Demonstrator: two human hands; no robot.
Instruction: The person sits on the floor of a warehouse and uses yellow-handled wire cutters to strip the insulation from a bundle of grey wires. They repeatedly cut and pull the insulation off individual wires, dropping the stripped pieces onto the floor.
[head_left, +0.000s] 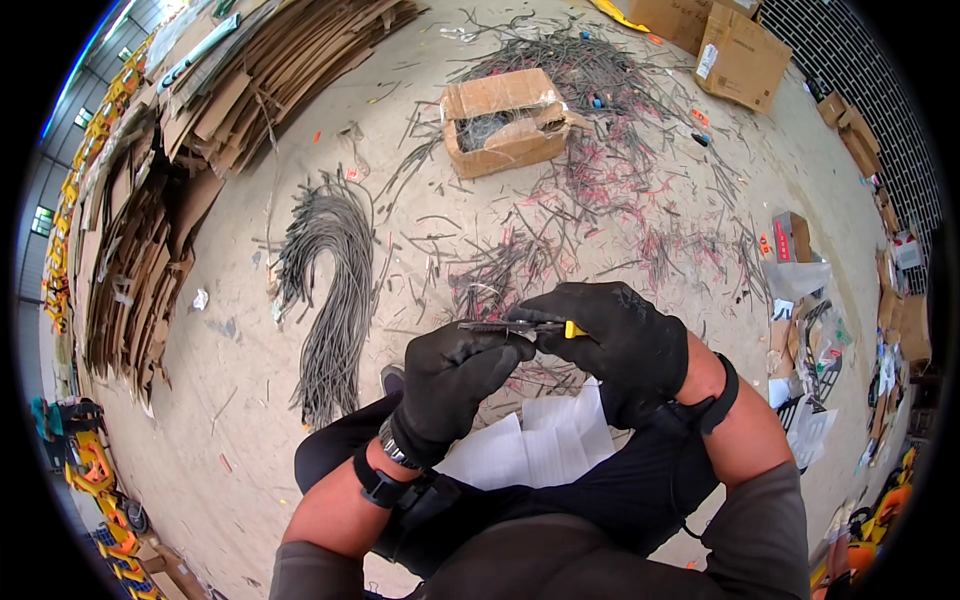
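My left hand (461, 382), in a black work glove, pinches a thin dark length (484, 326) that looks like cable. My right hand (626, 337), gloved the same way, meets it fingertip to fingertip. It grips a small tool with a yellow part (574, 329); the rest of that tool is mostly hidden by the glove. Below the hands, white sheets (536, 442) lie between my legs. Just beyond the fingers, a heap of cut grey and pinkish-red cable pieces (487, 281) covers the floor.
A long bundle of grey cables (334, 315) curves across the floor to the left. Ahead stands a torn cardboard box (510, 154) before a larger cable-scrap pile (577, 64). Flattened cardboard stacks (135, 277) rise at left; cartons (742, 56) stand at far right.
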